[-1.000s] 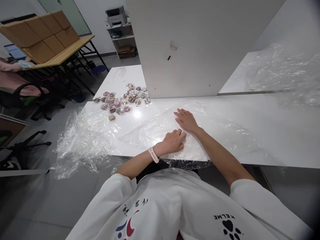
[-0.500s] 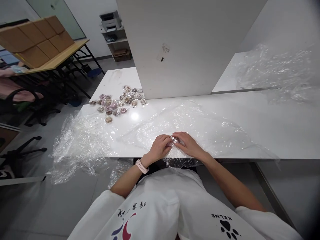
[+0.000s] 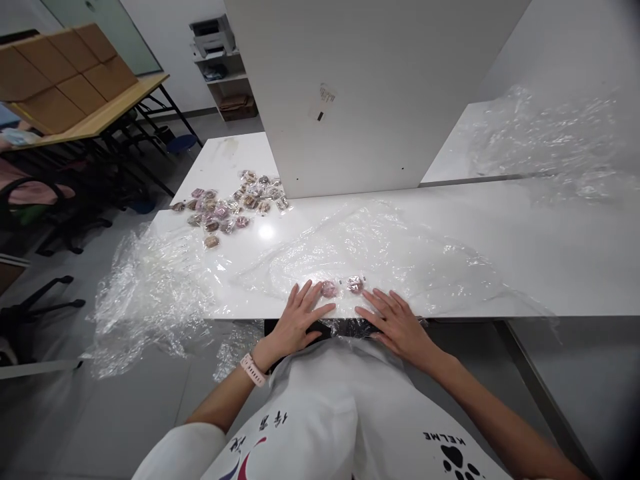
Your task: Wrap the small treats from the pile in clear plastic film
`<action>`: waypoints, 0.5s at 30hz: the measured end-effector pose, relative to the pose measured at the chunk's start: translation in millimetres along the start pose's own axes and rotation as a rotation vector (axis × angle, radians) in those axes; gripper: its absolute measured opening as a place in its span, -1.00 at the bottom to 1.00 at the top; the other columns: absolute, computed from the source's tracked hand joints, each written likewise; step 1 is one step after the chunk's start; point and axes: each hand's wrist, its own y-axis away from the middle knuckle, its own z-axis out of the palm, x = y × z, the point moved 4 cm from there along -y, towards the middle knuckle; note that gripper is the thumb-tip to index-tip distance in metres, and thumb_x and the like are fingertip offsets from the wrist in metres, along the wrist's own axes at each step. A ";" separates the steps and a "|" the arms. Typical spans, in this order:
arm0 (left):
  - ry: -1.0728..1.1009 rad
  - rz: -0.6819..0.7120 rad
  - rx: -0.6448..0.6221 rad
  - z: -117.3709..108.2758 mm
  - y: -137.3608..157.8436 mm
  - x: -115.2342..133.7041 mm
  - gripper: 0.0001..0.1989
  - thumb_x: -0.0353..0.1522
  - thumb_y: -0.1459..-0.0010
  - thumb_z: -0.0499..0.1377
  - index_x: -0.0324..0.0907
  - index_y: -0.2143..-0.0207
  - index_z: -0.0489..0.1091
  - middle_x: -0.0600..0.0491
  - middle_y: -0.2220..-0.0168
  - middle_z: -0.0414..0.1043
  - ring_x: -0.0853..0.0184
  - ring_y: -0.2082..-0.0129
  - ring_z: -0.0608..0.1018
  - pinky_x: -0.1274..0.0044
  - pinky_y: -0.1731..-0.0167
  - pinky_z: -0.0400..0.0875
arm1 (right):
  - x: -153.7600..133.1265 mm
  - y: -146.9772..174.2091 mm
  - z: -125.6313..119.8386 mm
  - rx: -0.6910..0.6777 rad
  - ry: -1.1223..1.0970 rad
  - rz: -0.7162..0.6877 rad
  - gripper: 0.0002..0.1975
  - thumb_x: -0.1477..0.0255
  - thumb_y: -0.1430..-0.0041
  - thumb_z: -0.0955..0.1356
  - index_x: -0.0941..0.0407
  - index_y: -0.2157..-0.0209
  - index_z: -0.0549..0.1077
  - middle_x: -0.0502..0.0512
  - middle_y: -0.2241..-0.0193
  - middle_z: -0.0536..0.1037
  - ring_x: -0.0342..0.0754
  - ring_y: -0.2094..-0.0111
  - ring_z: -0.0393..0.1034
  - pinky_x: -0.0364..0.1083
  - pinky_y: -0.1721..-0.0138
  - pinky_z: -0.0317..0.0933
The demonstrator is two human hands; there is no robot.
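Note:
Two small round reddish items in clear wrappers lie side by side on a clear plastic sheet (image 3: pixel 400 253) near the table's front edge. My left hand (image 3: pixel 297 317) is spread, its fingertips by the left wrapped item (image 3: pixel 329 289). My right hand (image 3: pixel 397 323) also has its fingers stretched out, close to the right wrapped item (image 3: pixel 355 285). Neither hand grips anything. The sheet's near edge hangs over the front of the table. A pink watch band (image 3: pixel 253 370) is on my left wrist.
Several more wrapped pieces (image 3: pixel 220 210) are scattered at the table's far left. Crumpled clear plastic (image 3: pixel 150 293) spills over the left front edge; another heap (image 3: pixel 555 140) lies at the right. A white panel (image 3: pixel 370 93) rises behind. Cardboard boxes (image 3: pixel 65 73) stand on a farther table.
My hands, close together with bent fingers before, have moved apart and opened out. Two wrapped items now show between them on the sheet. The view has shifted slightly.

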 end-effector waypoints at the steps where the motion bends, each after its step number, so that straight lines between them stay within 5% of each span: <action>1: 0.009 0.008 0.039 2.0 -4.3 3.0 -0.43 -0.26 -0.16 0.29 0.05 -0.21 0.27 -0.05 -0.43 -0.08 -0.04 -0.44 -0.11 -0.05 -0.34 -0.16 | -4.1 -5.3 0.4 0.043 -0.029 -0.004 -0.57 0.41 -0.35 0.26 -0.10 -0.22 0.33 0.04 -0.33 0.23 0.11 -0.36 0.05 0.25 -0.32 -0.05; 4: 0.120 0.019 0.204 -5.3 -26.8 7.9 -0.87 -0.26 -0.25 0.20 -0.06 0.17 0.48 -0.03 -0.20 0.36 0.07 -0.31 0.23 0.05 -0.31 0.03 | -4.5 -32.5 -10.6 0.189 -0.206 0.055 -0.76 0.41 -0.38 0.24 0.01 0.11 0.53 0.07 -0.09 0.52 0.07 -0.17 0.34 0.16 -0.20 0.15; 7: 0.245 -0.143 0.312 -21.3 -56.4 -6.7 -0.83 -0.29 -0.31 0.12 -0.13 0.33 0.42 -0.02 0.14 0.52 0.22 0.03 0.48 0.29 -0.01 0.40 | 17.9 -66.6 -21.1 0.144 -0.415 0.269 -0.73 0.30 -0.37 0.25 0.05 0.29 0.55 0.06 0.23 0.64 -0.02 0.19 0.51 -0.03 0.16 0.33; 9: 0.249 -0.296 0.278 -26.3 -76.6 -23.8 -0.82 -0.29 -0.32 0.11 -0.14 0.36 0.38 0.01 0.28 0.49 0.26 0.21 0.48 0.41 0.24 0.41 | 39.7 -87.5 -21.2 0.030 -0.470 0.418 -0.71 0.22 -0.32 0.27 0.05 0.34 0.55 0.02 0.36 0.61 -0.05 0.34 0.49 -0.09 0.34 0.28; 12: 0.172 -0.426 0.151 -24.3 -98.9 -46.6 -0.86 -0.33 -0.28 0.13 -0.16 0.36 0.37 0.02 0.34 0.44 0.27 0.31 0.46 0.47 0.39 0.33 | 71.9 -107.8 -19.2 -0.061 -0.331 0.579 -0.79 0.25 -0.23 0.34 0.06 0.23 0.55 0.05 0.34 0.59 -0.01 0.33 0.47 -0.07 0.34 0.24; 15: 0.091 -0.453 0.194 -24.2 -99.0 -57.4 -0.90 -0.40 -0.25 0.12 -0.18 0.18 0.39 -0.03 0.22 0.46 0.23 0.25 0.47 0.45 0.39 0.35 | 86.0 -107.3 -27.2 0.041 -0.046 0.592 -0.71 0.37 -0.21 0.35 0.11 0.05 0.51 0.21 0.12 0.56 0.13 0.14 0.44 0.06 0.19 0.27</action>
